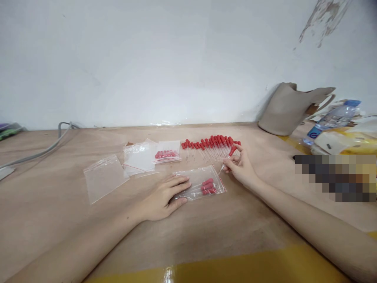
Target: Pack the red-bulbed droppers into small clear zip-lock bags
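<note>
My left hand [165, 196] lies with its fingers spread on the left end of a clear zip bag [194, 190]. Inside that bag are several small red-handled screwdrivers [208, 186], their handles toward the right end. At the bag's right edge, my right hand [240, 165] pinches another red-handled screwdriver [232, 151]. Its thin metal shaft slants down to the left, with the tip close to the bag's red-striped mouth. Behind the bag runs a row of several more such screwdrivers [219, 141], red handles pointing toward the wall.
Left of the row sits a bag of packed red-handled screwdrivers [165, 154], beside overlapping zip bags [140, 157] and a single flat bag [104, 179]. A grey cable [47, 147] crosses at left. On the right stand a beige bag-like container [282, 110], a water bottle [332, 120] and yellow packaging [347, 141].
</note>
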### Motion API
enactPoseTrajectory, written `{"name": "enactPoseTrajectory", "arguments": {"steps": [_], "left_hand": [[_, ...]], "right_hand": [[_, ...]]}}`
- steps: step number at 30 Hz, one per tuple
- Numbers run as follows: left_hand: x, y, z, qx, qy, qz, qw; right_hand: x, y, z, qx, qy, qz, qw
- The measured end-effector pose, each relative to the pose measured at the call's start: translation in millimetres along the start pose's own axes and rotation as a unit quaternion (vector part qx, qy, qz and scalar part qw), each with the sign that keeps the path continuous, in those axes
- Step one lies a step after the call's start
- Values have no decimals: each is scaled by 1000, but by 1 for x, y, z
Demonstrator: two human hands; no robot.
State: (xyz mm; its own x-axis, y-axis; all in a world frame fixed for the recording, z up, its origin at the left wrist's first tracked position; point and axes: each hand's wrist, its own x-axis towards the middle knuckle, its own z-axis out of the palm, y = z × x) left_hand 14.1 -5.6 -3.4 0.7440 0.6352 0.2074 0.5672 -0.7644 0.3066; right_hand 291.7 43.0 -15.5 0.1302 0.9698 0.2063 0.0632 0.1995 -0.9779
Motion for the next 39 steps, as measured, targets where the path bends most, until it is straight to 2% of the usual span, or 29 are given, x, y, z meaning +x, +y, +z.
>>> {"name": "enactPoseTrajectory", "arguments": {"steps": [5, 9, 14, 17, 23, 26, 28, 31, 36, 39], "left_hand": [[-1, 2, -1, -15, 12, -2, 1000], [-2, 4, -2, -15, 5, -16, 1000], [-2, 5, -3, -19, 7, -27, 999], [-1, 4, -2, -22, 10, -24, 999], [0, 4, -3, -20, 17, -13, 1000], [0, 4, -3, -15, 12, -18, 1000], [0, 4, -3, -11, 8, -22, 1000], [-1, 4, -2, -12, 11, -23, 1000], [0, 4, -3, -14, 10, -24, 1000], [0, 4, -3, -10, 8, -22, 1000]], "right_hand": [[-8, -1, 13, 72, 1, 73, 995], [-13, -3, 11, 106, -40, 124, 986], [-8, -4, -6, 9, -164, 148, 975], [-5, -3, -10, -41, -204, 147, 967], [-5, -1, -3, -24, -200, 119, 972], [-5, -2, -2, 9, -240, 118, 963], [-5, -2, -1, 11, -236, 124, 964], [-4, -1, -1, -21, -182, 129, 975], [-3, 0, -1, -85, -202, 108, 970], [-3, -2, 2, -115, -181, 104, 971]]}}
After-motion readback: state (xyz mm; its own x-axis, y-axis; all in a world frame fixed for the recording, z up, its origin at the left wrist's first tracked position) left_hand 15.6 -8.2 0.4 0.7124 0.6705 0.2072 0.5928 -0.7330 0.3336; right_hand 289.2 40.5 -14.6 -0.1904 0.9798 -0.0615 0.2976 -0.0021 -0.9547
